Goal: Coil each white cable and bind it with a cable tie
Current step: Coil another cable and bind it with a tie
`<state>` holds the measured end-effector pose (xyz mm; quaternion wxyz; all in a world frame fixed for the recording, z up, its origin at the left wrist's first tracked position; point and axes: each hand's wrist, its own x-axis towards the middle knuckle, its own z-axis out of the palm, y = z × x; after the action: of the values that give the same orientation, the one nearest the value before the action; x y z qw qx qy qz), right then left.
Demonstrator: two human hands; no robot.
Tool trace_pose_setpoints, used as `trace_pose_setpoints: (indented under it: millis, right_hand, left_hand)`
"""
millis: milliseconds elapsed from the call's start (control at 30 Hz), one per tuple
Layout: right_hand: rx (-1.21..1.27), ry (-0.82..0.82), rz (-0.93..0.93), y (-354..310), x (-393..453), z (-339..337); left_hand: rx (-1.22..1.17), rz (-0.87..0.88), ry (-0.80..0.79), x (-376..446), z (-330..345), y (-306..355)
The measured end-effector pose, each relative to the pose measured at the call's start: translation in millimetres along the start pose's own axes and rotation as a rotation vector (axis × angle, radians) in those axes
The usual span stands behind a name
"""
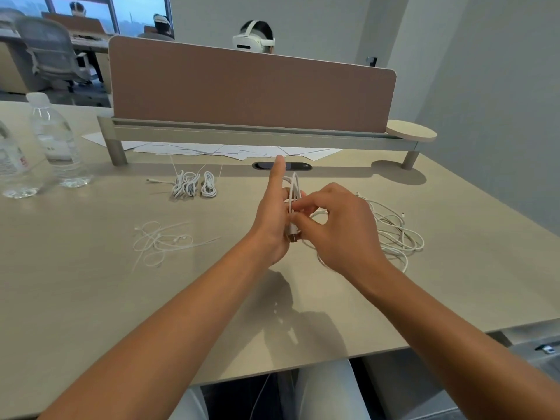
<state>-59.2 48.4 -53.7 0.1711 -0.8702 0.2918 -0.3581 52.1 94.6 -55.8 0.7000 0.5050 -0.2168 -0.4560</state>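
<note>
**Head view: a cable held over the desk**

Cable ties lie left, bound coils behind. Left hand, forefinger straight, holds a half-wound cable; right hand pinches it. Loose cables lie right.

- Both hands, left hand and right hand, meet mid-desk; bare desk surface stretches open on the near side.
- Left of them, loose cable ties lie scattered.
- Right, a heap of uncoiled white cables occupies the desk.
- Far left, two water bottles stand upright.
- Far centre, bound cable coils sit before the divider panel, which closes off the far edge.
</note>
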Motion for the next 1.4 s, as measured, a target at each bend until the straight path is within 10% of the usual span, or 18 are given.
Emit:
trace_pose_setpoints:
  millis: [633,933,1400]
  right_hand:
    - [-0.223,-0.011,-0.078,-3,-12,0]
    - [-0.575,0.067,-0.413,7,-9,5]
    - [-0.455,0.069,-0.466,10,-10,10]
  left_hand:
    - [-0.115,0.05,0.144,7,-1,-1]
    - [-0.122,0.021,0.207,8,-6,2]
    - [-0.137,0.021,0.151,11,-11,-2]
